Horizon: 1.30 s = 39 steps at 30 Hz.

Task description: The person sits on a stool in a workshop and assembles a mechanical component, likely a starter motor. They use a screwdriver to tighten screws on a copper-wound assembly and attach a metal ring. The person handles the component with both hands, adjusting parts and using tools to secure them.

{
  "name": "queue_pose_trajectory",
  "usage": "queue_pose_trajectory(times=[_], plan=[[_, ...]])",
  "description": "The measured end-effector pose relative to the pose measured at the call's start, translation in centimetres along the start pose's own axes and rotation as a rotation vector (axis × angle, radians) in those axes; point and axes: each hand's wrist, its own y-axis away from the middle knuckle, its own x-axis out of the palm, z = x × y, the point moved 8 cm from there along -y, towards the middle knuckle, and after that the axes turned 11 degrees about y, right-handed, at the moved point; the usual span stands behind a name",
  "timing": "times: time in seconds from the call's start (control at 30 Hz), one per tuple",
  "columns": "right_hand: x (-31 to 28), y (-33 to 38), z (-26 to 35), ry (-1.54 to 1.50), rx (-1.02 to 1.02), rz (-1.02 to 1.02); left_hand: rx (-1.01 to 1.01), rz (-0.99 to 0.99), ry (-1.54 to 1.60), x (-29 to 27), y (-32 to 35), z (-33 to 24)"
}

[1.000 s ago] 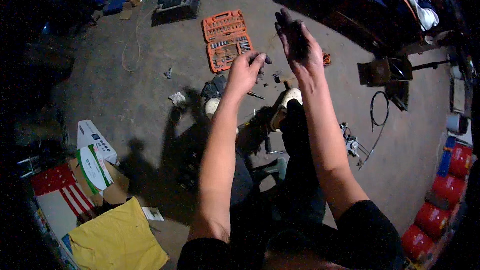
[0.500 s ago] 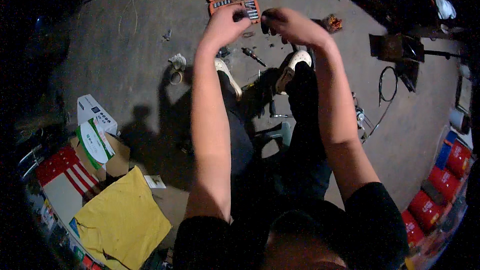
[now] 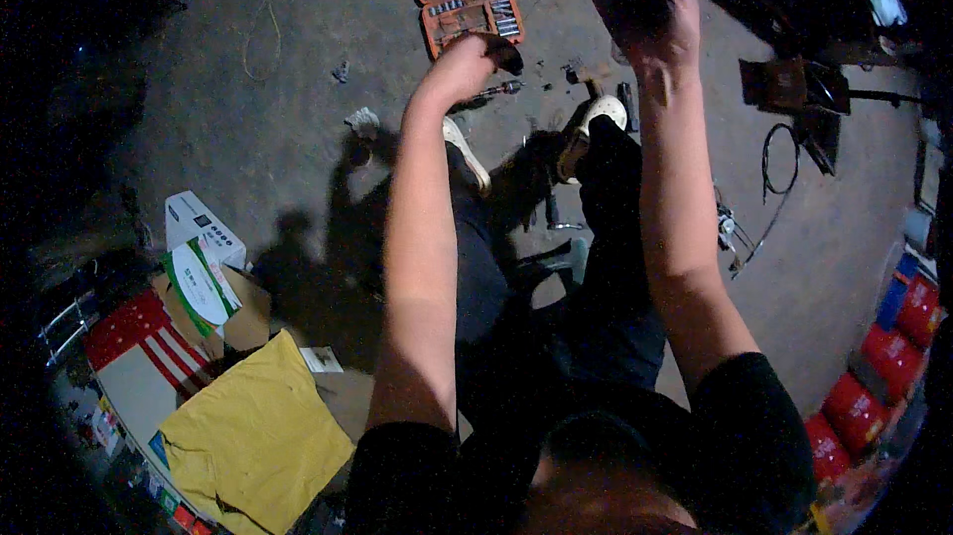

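Observation:
My left hand (image 3: 467, 66) is just below the near edge of an orange socket set case (image 3: 427, 37). Its fingers are curled and closed, in deep shadow. A dark shape shows at them, and I cannot make out what they hold, if anything. A dark tool with a metal end (image 3: 504, 88) lies on the floor close by, partly hidden by the hand. Raised at the top edge, my right hand (image 3: 650, 14) is lit only along one side. Its fingers are lost in the dark.
Below the hands are my pale shoes (image 3: 602, 112) and small parts on the floor. A black cable loop (image 3: 780, 160) lies right, beside a dark box-like object (image 3: 779, 85). Yellow cloth (image 3: 258, 436) and a white box (image 3: 202, 222) are left. Red containers (image 3: 856, 412) line the right.
My right hand has risen up and to the right, away from the left hand. My left hand has moved slightly nearer, uncovering more of the socket case.

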Motion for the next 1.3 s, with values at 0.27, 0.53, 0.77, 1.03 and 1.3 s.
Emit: queue_pose_trajectory(times=[0.27, 0.53, 0.77, 1.03, 1.3], plan=[[-4.0, 0.1, -3.8, 2.253, -0.171, 0.282, 0.090, 0.030, -0.033, -0.7, -0.6, -1.3], [-0.3, 3.0, -4.3, 1.429, 0.461, 0.457, 0.261, -0.018, 0.236, -1.7, 0.3, -1.9], [3.2, 2.1, -4.7, 0.985, 0.414, 0.428, 0.138, 0.116, -0.278, 3.9, -1.0, 12.6], [4.8, 2.3, -2.6, 0.742, 0.324, 0.404, -0.111, 0.192, -0.422, 8.3, -1.2, 13.5], [-2.3, -0.7, 4.3, 0.202, -0.135, -0.230, 0.157, -0.173, -0.168, 4.9, -2.3, 10.8]])
